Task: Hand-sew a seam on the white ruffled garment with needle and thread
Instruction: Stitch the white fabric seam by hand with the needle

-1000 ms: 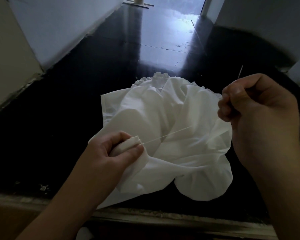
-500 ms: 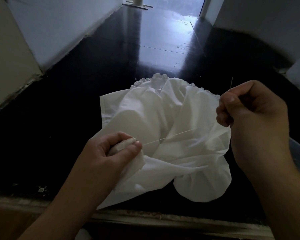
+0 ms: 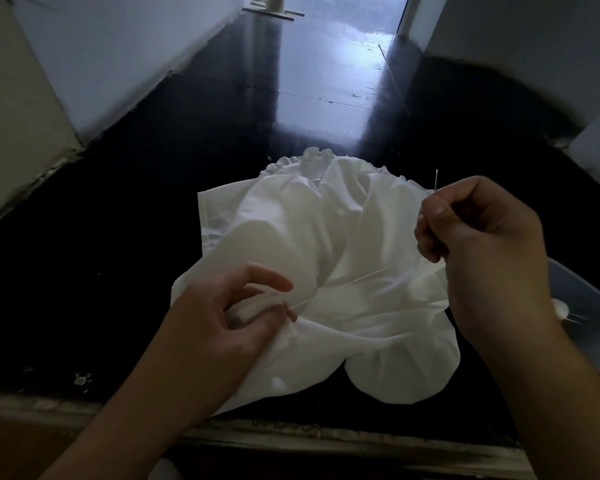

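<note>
Garment between hands, left hand pinching fabric fold, right hand gripping needle, thread taut between.

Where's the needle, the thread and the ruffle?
needle [image 3: 436, 180], head view, middle of the bare shaft above the right hand's fingers
thread [image 3: 343, 285], head view, middle of the taut stretch
ruffle [image 3: 314, 156], head view, frilly far edge of the garment

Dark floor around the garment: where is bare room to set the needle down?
Bare dark floor lies left of the white ruffled garment, up to the wall, and beyond its ruffled edge. The right is crowded: the right hand pinching the needle, the taut thread, a pale basin.
</note>
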`<control>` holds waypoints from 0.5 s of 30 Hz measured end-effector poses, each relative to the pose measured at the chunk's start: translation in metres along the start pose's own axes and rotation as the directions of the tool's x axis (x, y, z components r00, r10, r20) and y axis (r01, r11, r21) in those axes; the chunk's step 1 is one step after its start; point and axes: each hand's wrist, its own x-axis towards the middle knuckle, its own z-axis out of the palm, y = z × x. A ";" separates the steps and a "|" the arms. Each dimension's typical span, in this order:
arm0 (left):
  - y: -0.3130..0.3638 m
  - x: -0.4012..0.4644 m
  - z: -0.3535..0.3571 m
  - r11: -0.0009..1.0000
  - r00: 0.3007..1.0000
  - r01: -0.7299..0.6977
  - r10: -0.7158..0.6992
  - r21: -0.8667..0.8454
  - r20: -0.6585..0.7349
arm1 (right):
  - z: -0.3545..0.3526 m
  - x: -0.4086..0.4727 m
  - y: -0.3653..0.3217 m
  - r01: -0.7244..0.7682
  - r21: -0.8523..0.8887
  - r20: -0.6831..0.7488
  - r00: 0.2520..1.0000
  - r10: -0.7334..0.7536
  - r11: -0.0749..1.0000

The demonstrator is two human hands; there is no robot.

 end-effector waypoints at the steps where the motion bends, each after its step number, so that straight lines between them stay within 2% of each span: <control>1: 0.001 0.000 0.000 1.000 1.000 -0.010 0.010 -0.003 -0.005 | -0.001 0.000 0.000 0.009 -0.013 -0.005 1.000 -0.010 1.000; 9: 0.002 -0.001 -0.002 0.998 1.000 -0.023 0.024 -0.063 0.009 | -0.005 -0.001 -0.004 0.071 -0.019 -0.061 0.996 -0.072 0.997; 15: 0.008 -0.004 -0.009 0.991 0.999 -0.036 0.040 -0.131 0.033 | -0.007 -0.001 0.005 -0.032 0.064 -0.059 0.998 0.036 0.997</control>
